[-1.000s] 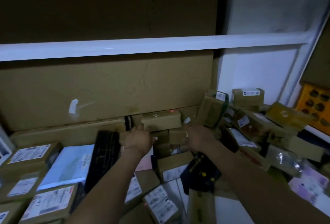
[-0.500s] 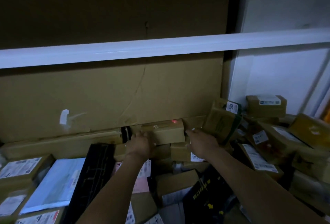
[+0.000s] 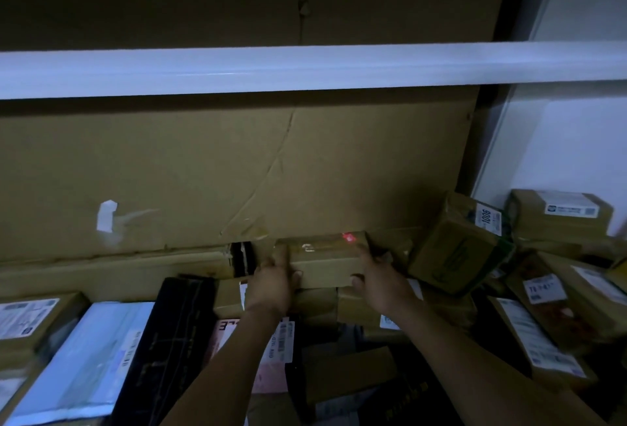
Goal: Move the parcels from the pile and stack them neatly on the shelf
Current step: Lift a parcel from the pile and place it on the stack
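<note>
Both hands hold one brown box (image 3: 325,261) on the pile: the left hand (image 3: 271,284) grips its left end, the right hand (image 3: 380,281) its right end.

A large creased cardboard sheet (image 3: 237,171) stands at the back. A scrap of white tape (image 3: 107,216) sticks to it. A white wall (image 3: 570,140) rises at right.

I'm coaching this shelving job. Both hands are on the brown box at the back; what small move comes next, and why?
Probably lift it clear of the parcels beneath: the left hand and right hand grip opposite ends of the brown box, which lies atop them.
</note>
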